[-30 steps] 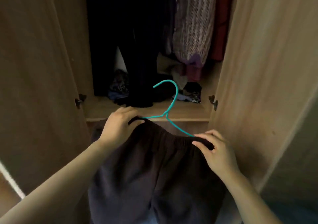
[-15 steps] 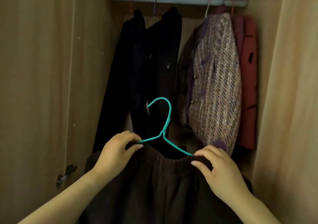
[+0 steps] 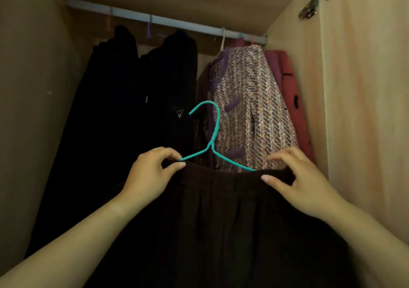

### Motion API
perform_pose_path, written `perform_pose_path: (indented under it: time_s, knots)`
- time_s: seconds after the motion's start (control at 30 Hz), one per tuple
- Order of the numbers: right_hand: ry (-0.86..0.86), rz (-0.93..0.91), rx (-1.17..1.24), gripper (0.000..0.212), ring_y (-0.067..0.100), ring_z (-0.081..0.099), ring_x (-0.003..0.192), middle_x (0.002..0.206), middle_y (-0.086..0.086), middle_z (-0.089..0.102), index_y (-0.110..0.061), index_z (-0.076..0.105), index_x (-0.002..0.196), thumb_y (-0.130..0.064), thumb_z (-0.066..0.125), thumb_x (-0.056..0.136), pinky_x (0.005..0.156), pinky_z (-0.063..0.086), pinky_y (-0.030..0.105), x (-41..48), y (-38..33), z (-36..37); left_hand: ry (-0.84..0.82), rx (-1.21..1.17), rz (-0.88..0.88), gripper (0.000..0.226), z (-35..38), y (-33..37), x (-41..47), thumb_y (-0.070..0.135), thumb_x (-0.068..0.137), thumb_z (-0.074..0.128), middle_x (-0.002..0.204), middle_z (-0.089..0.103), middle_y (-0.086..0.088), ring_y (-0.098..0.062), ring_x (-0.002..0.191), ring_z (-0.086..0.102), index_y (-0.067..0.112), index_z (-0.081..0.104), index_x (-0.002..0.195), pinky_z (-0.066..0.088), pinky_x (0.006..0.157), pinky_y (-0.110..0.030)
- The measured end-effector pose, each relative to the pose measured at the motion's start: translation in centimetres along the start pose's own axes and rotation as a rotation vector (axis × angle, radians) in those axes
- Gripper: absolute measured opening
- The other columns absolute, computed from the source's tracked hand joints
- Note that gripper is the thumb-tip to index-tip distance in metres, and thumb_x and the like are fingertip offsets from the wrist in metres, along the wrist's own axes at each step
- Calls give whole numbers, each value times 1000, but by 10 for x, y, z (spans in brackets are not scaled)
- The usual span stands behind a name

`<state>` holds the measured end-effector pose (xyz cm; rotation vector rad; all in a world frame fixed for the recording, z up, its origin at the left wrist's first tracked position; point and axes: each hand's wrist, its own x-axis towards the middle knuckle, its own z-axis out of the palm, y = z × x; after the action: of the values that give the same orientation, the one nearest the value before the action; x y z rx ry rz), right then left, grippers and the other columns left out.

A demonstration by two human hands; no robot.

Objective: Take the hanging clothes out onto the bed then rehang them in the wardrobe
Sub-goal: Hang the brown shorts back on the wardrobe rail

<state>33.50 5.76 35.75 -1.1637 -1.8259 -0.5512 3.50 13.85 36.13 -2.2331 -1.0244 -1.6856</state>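
**Wardrobe open, one garment on its way to the rail**

Wooden walls of the wardrobe (image 3: 33,110) fill the view, with both doors swung wide. The bed is out of sight.

A dark brown garment (image 3: 221,221) with a gathered waistband takes up the lower half of the picture. It is held up in front of the opening, below the clothes already hanging there. These are black garments (image 3: 124,102) on the left, a patterned knit jacket (image 3: 250,110) right of centre and a red garment (image 3: 292,102) against the right wall. All of them hang from the pale rail (image 3: 163,20) that runs across the top.

The left hand (image 3: 150,175) pinches the waistband at one end, thumb against fingertips, right where the hanger's arm goes into the cloth. The right hand (image 3: 303,181) grasps the other end of the waistband, with its fingers curled over the edge.

The teal hanger (image 3: 218,121) rises between the two hands. Its arms are tucked into the waistband, and its hook is free, well below the rail.

This looks like the rehanging step. The next move probably calls for lifting the garment and guiding the hook over the rail, most likely into the gap between the black garments and the jacket. One hand may have to shift to the hanger's neck, because the waistband could slide off a tilted arm.
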Motion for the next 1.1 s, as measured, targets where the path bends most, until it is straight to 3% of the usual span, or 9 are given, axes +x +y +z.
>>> perform_pose_path:
  time_s: [0.17, 0.27, 0.37, 0.5, 0.67, 0.8, 0.9, 1.0, 1.1]
  knots:
    - [22, 63, -94, 30, -1, 58, 95, 97, -19, 63, -40, 64, 98, -57, 54, 76, 85, 49, 31, 13, 16, -1, -31, -99, 27, 18, 41, -18, 38, 29, 78, 74, 81, 62, 18, 0, 79, 58, 40, 60, 75, 41, 70, -14]
    - [45, 78, -124, 16, -3, 59, 91, 93, -24, 64, -44, 66, 92, -46, 64, 77, 82, 50, 29, 17, 22, -4, -70, -147, 40, 23, 68, -22, 53, 28, 78, 74, 78, 62, 15, 0, 77, 58, 43, 57, 71, 40, 67, -16]
    - [52, 87, -179, 15, -4, 59, 89, 87, -27, 63, -51, 64, 89, -47, 66, 76, 76, 49, 23, 22, 26, -4, -69, -166, 41, 19, 88, -24, 62, 28, 79, 73, 78, 61, 14, -1, 75, 56, 40, 60, 73, 37, 64, -14]
    - [71, 95, -216, 24, -3, 60, 83, 83, -28, 62, -41, 70, 92, -54, 62, 73, 72, 49, 20, 34, 35, -5, -71, -179, 28, 11, 100, -24, 77, 29, 80, 72, 80, 62, 14, 0, 74, 56, 35, 64, 76, 38, 64, -16]
    - [248, 18, -474, 8, 13, 62, 71, 80, -14, 63, -26, 70, 87, -25, 71, 79, 56, 47, 26, 59, 44, -27, -80, -186, 123, 5, 103, -6, 120, 35, 79, 72, 85, 65, 18, 3, 85, 59, 35, 68, 82, 46, 79, -22]
    - [380, -38, -582, 12, 24, 64, 67, 79, -5, 66, -21, 71, 86, -18, 75, 75, 52, 46, 29, 75, 51, -43, 115, 62, 223, 28, 99, -4, 160, 55, 72, 69, 100, 58, 12, -12, 98, 54, 36, 66, 93, 46, 86, -36]
    - [388, -68, -596, 14, 25, 65, 72, 81, -4, 67, -21, 71, 91, -20, 72, 76, 53, 52, 35, 84, 57, -47, 334, 224, 130, 46, 94, -12, 187, 50, 72, 72, 127, 46, 2, -25, 119, 41, 34, 60, 113, 42, 90, -44]
    - [388, -62, -615, 19, 24, 66, 73, 82, -4, 67, -23, 71, 95, -21, 72, 76, 52, 53, 37, 88, 69, -51, 311, 252, 8, 64, 97, -17, 211, 40, 75, 74, 145, 28, -3, -31, 132, 26, 33, 45, 132, 40, 96, -50]
    - [364, -45, -577, 20, 21, 65, 73, 82, -7, 66, -25, 71, 95, -20, 72, 76, 54, 53, 38, 89, 83, -58, 249, 268, -28, 74, 102, -19, 225, 29, 78, 74, 149, 20, -5, -32, 133, 24, 32, 35, 140, 44, 95, -47]
